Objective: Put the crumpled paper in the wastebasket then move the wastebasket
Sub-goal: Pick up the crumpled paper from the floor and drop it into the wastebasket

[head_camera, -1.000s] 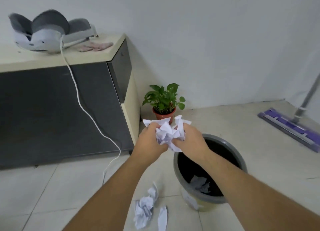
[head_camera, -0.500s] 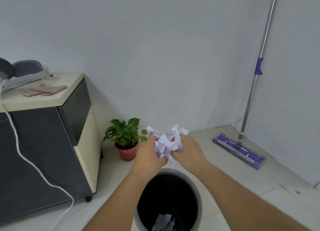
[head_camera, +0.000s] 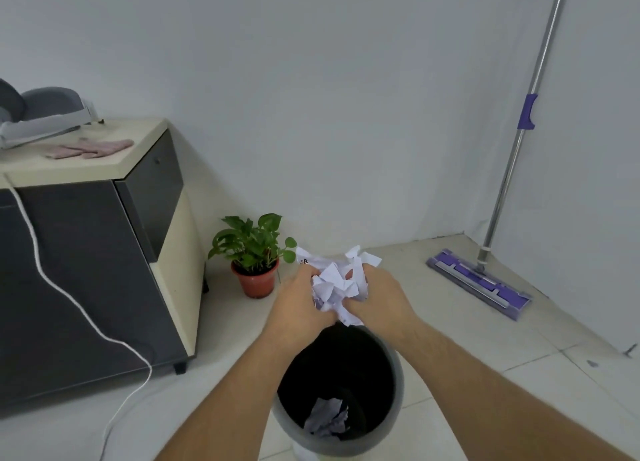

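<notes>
potted plant [head_camera: 254, 256] beside wastebasket [head_camera: 398, 384]; mop [head_camera: 485, 277] apart.

- The crumpled paper [head_camera: 334, 284] is a white, sharply creased wad, pressed between the fingers [head_camera: 313, 273] of both hands, its loose corners sticking up above them.
- The wastebasket [head_camera: 398, 384] is round, grey-rimmed and dark inside, standing upright on the floor directly below the fingers.
- Another crumpled wad [head_camera: 327, 420] lies at its bottom.

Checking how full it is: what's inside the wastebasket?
One crumpled paper wad lies at the bottom of the wastebasket. The rest looks dark and bare; the forearms hide part of the near rim and wall.
</notes>
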A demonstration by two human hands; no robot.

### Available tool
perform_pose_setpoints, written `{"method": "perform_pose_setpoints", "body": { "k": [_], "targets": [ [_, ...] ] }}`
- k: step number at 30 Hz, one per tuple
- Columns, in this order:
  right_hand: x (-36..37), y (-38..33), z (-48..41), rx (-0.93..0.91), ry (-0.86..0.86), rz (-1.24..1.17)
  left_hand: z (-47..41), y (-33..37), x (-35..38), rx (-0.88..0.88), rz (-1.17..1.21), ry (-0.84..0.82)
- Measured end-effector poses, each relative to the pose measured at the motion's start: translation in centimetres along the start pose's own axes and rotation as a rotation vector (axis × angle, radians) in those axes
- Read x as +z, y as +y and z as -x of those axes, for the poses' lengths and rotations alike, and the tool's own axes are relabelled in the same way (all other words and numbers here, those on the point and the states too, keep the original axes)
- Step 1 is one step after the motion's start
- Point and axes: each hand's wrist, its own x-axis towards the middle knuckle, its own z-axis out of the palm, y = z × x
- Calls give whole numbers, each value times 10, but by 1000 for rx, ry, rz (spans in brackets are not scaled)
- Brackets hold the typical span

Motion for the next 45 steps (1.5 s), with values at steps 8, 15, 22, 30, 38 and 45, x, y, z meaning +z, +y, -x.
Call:
{"method": "perform_pose_setpoints", "body": {
  "k": [8, 15, 22, 30, 38, 45],
  "targets": [
    [16, 18, 14, 64, -92, 22, 18, -17, 13, -53, -46, -172],
    [18, 33, 27, 171, -196, 72, 23, -44, 20, -122, -154, -338],
    [22, 19, 35, 221, -171, 96, 28, -63, 10, -189, -141, -278],
    [107, -21, 73, -15, -145, -36, 67, -145, -46, -334, -219, -152],
    [248, 4, 149, -96, -442, -70, 159, -246, -28, -467, -393, -369],
    [311, 72, 168, 102, -616, 165, 205, -304, 12, -509, -520, -571]
  ]
}}
